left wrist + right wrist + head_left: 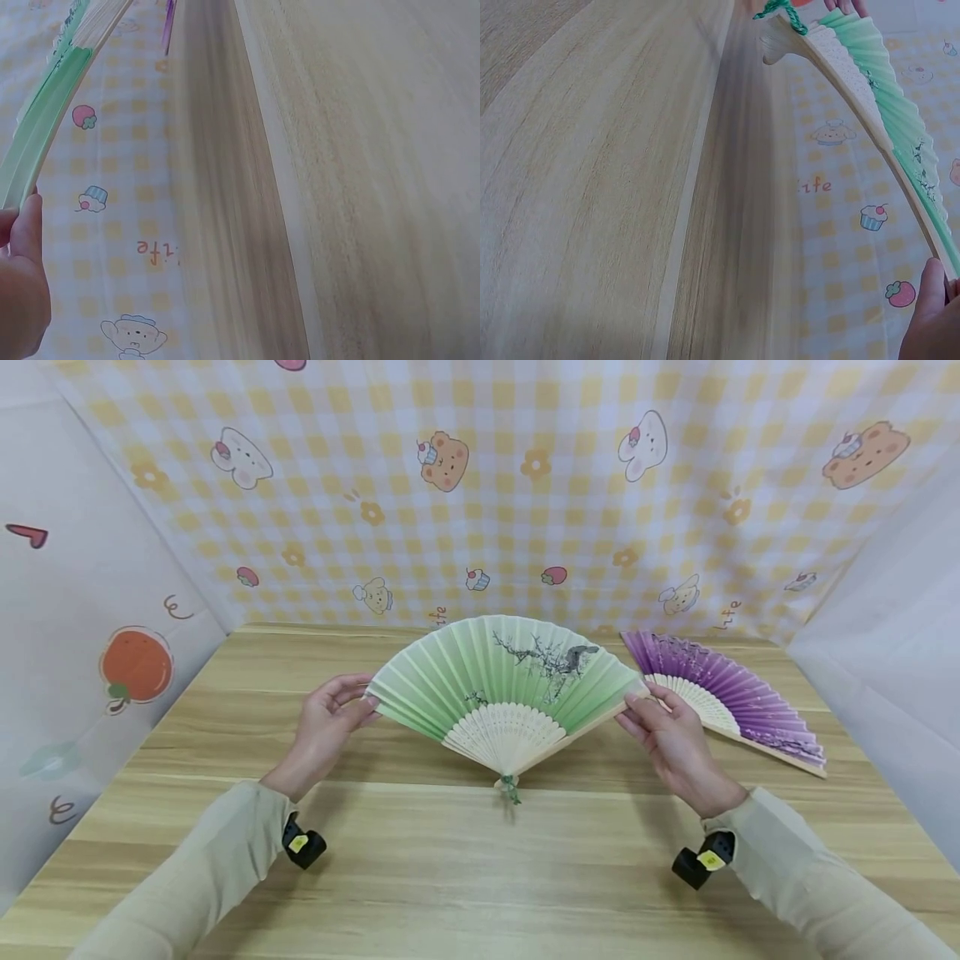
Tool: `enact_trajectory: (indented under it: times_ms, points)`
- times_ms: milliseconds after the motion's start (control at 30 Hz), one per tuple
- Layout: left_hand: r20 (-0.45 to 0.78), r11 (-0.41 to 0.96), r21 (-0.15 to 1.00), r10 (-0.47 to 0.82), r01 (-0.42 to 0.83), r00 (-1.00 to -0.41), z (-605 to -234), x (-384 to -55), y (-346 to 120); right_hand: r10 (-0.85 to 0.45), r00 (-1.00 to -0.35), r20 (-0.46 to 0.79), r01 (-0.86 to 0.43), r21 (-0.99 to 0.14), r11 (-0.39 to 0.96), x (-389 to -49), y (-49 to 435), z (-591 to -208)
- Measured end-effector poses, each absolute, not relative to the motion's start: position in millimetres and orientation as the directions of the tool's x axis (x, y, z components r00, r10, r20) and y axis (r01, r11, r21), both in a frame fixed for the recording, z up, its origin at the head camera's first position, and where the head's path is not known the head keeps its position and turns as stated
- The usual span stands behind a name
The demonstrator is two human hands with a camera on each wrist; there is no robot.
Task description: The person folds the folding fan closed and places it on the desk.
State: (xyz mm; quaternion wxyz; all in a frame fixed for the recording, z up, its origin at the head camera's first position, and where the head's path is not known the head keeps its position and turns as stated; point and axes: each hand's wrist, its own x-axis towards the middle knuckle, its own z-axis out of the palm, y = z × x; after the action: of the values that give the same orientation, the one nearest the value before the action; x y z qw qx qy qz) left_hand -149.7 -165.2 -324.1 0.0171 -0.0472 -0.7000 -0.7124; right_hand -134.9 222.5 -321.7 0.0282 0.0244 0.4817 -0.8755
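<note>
A green folding fan [480, 668] is spread wide between both hands, held up over the wooden table. It has pale pierced ribs, a dark blossom-branch print and a green cord [510, 788] at its pivot. My left hand [330, 717] pinches the fan's left edge between thumb and fingers. At the other end, my right hand [670, 731] grips the outer wooden guard near its tip. In the right wrist view the thumb of the right hand [933, 319] lies along that guard. The left wrist view shows the left hand [22, 281] holding the opposite edge.
A purple folding fan [738, 702] lies spread on the wooden table [450, 877], just beyond the right hand. Behind the table hangs a yellow checked cloth [495, 527] with cartoon prints. White cloth walls [60, 610] stand on both sides.
</note>
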Motion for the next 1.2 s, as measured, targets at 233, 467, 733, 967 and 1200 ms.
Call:
enact_trajectory:
  times_ms: [233,467,733,967,1200]
  points:
    - [0.093,-0.027,0.995,0.051,0.092,-0.994,-322.8,-149.8,-161.5,-0.042,-0.996,-0.080,0.090,-0.835,-0.543,-135.3,219.9,-320.1]
    - [0.095,-0.006,0.995,0.053,0.095,-0.994,-322.5,-150.6,-159.5,-0.044,-0.995,-0.094,0.102,-0.841,-0.531,-134.8,219.5,-318.3]
    - [0.110,-0.028,0.994,0.054,0.109,-0.992,-323.9,-151.3,-157.3,-0.069,-0.997,-0.023,0.055,-0.865,-0.499,-138.5,221.7,-326.2]
    - [0.113,-0.054,0.992,0.057,0.110,-0.992,-323.9,-151.0,-153.5,-0.065,-0.997,-0.048,0.074,-0.875,-0.478,-135.6,216.6,-319.0]
    - [0.118,-0.058,0.992,0.060,0.115,-0.991,-322.5,-150.1,-150.0,-0.080,-0.995,-0.064,0.095,-0.874,-0.477,-135.7,213.1,-314.3]
